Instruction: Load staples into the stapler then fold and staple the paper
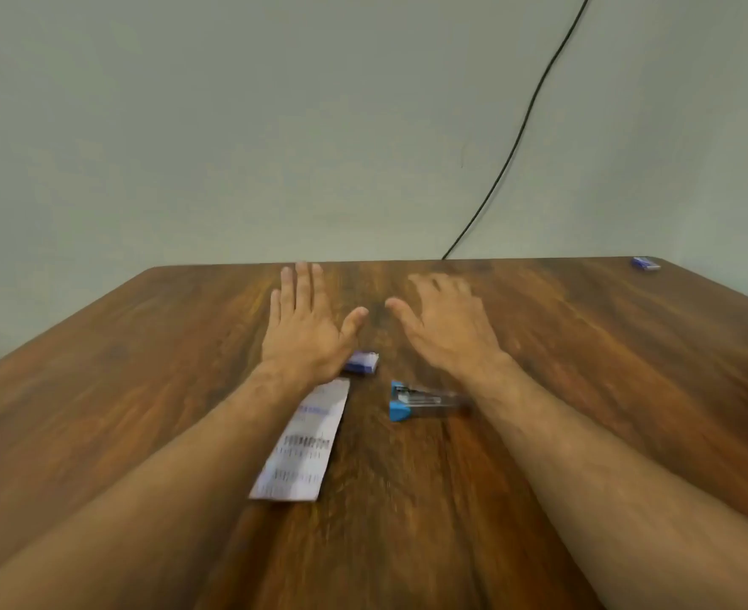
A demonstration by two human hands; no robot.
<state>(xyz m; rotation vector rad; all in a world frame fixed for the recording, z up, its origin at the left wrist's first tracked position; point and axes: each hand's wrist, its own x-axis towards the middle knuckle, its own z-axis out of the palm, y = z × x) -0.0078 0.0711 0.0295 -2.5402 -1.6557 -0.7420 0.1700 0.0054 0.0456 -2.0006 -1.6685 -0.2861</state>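
Two hands hover flat over the brown wooden bench (583,345), the left hand (306,328) and right hand (447,328) both with fingers spread, holding nothing. No step looks begun. The blue and clear plastic stapler (420,400) lies beside the right forearm; the small blue staple box (362,362) peeks out by the left wrist. Next, probably, a pull back to grasp these. The printed white paper slip (301,442) lies partly under the left forearm. Another small blue box (646,263) sits at the far corner, a black cable (521,134) hanging behind.
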